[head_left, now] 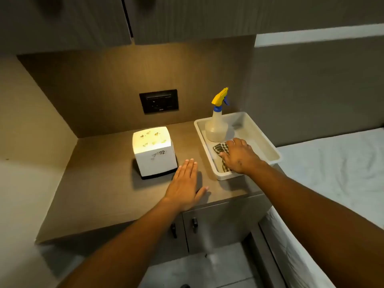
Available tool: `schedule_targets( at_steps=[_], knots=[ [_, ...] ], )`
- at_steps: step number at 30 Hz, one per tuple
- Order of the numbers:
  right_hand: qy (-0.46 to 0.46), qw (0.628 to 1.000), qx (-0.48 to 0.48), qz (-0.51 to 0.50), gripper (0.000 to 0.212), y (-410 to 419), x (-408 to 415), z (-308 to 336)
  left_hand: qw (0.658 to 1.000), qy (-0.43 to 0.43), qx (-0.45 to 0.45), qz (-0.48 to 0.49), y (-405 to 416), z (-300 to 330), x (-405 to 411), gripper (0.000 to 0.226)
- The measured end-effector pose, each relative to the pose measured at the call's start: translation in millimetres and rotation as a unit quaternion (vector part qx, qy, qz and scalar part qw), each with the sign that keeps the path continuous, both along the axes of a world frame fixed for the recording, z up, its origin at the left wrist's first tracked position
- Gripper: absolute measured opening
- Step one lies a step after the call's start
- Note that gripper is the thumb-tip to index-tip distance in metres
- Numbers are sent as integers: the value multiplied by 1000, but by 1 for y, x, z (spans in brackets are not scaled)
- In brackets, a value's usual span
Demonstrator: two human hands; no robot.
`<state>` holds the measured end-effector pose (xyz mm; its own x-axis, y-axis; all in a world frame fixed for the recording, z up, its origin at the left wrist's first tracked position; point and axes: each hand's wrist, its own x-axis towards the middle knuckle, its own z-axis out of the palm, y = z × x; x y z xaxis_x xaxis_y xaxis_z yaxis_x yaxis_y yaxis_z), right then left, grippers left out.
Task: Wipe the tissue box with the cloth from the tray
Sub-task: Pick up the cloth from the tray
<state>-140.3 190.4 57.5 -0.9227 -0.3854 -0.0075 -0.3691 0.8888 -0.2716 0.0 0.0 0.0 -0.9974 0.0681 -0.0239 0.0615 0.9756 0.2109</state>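
right hand (pixel 239 156): in the tray (pixel 268 146), fingers down on the cloth (pixel 220 148). Can't tell if pinched yet or just resting on it.
left hand (pixel 186 183): flat on the counter (pixel 99 183), fingers spread wide, holding nothing, just near side/right of the tissue box (pixel 154 151).
cloth: checked dark/light weave, crumpled, soft; near-left part of tray, mostly under the hand.
tissue box: white cube w/ small printed marks, dark base; left of tray, apart from it, centre of counter.
tray: white plastic, shallow, rounded rim; near corner sits at counter edge.
spray bottle (pixel 217 125): translucent body, yellow/blue trigger head, upright at far end of tray, just beyond the cloth.
risk 1: lifting cloth w/ a sweep could clip the bottle, top-heavy, tips easily.
risk 2: drag on cloth could shove light tray off the edge.
risk 3: box prob. light; wiping unbraced may slide it.
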Motion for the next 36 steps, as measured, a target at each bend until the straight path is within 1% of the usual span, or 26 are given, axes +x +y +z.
schedule_targets(
  at_steps=[2, 6, 10, 13, 16, 19, 22, 23, 26, 29, 33, 36],
  knots=[
    [-47, 999, 18, -13, 65, -2, -7, -5, 1000, -10, 8, -1, 0, -7, -6, 96],
    [-97, 993, 71, -1, 82, -6, -17, -20, 999, -39, 21, -1, -1, -20, -14, 102],
    [-136, 985, 103, -4, 92, -13, -30, -26, 998, -54, 36, 10, -2, -20, -23, 104],
    [-149, 981, 122, -2, 94, -15, -34, -36, 998, -54, 27, 11, -1, -22, -24, 106],
    [-139, 981, 138, -5, 87, -21, -37, -38, 999, -35, 12, 8, -4, -18, -26, 105],
    [-140, 982, 130, -3, 71, -18, -44, -37, 1000, -23, 5, -7, -4, -16, -27, 104],
    [-126, 984, 123, 9, 71, -13, -47, -34, 1000, -16, -2, -2, 2, -16, -23, 104],
    [-121, 986, 113, 19, 69, -12, -48, -33, 1000, -17, 0, 9, 6, -16, -20, 104],
    [-133, 990, 44, -8, 58, -9, -47, -30, 1000, -20, -3, 9, 4, -18, -18, 104],
    [-130, 991, -16, -13, 47, 0, -50, -25, 1000, -25, -4, 2, 4, -20, -22, 103],
    [-87, 994, -58, -4, 38, 3, -49, -11, 999, -43, -5, 7, 2, -19, -24, 103],
    [-44, 994, -100, 9, 37, 4, -40, 5, 999, -47, -2, 17, 5, -15, -14, 103]
  ],
)
